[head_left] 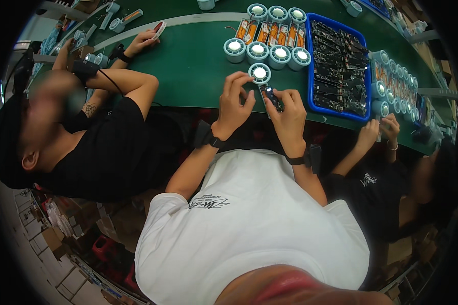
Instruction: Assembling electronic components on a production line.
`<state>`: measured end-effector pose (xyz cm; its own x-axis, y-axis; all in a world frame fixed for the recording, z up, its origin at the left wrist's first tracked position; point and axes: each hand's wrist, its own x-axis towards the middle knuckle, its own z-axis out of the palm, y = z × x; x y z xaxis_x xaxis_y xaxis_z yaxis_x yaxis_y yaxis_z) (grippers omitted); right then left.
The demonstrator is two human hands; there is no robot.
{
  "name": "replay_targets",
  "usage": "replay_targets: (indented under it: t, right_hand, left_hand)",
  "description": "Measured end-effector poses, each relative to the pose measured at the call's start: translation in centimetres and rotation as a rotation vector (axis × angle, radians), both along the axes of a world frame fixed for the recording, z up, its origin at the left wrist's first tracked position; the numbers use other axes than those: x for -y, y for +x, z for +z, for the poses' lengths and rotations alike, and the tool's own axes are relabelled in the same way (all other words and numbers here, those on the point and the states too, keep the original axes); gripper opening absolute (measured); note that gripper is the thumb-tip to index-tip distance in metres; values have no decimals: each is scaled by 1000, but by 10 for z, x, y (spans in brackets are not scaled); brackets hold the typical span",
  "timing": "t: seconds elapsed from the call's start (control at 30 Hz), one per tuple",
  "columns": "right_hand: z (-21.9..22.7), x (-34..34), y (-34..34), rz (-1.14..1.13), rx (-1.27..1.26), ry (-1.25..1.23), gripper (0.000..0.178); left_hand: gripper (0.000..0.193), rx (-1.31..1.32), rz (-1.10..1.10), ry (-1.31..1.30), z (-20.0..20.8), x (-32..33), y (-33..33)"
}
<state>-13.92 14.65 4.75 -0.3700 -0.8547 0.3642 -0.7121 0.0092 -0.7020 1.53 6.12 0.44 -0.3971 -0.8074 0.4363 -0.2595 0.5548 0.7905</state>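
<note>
In front of me at the table's near edge is a light-blue handheld fan unit [259, 73], its round head with a white centre facing up and its handle pointing toward me. My left hand [234, 105] is beside it, thumb and fingers apart, the fingertips close to the head's rim; whether they touch it I cannot tell. My right hand [289, 116] pinches a small dark circuit board [275, 97] over the handle, which the fingers partly cover.
Several similar fan units [279, 55] stand beyond my hands, orange-and-silver parts showing in their handles. A blue tray [310, 66] of dark circuit boards sits to the right. Co-workers sit on both sides; one's hand [146, 39] holds a round white-and-red part. More fan units [392, 76] lie at far right.
</note>
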Motion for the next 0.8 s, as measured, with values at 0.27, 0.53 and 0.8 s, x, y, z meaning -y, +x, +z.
replay_targets:
  t: [0.27, 0.53, 0.8]
  right_hand:
    - [-9, 4, 12, -16, 21, -25, 25]
    - [-5, 6, 20, -74, -19, 41, 26]
    - [-14, 9, 16, -47, -158, -16, 29]
  left_hand:
    - [48, -6, 47, 111, 5, 4, -4]
    - [47, -21, 70, 142, 1, 6, -4]
    - [45, -14, 87, 201, 3, 7, -6]
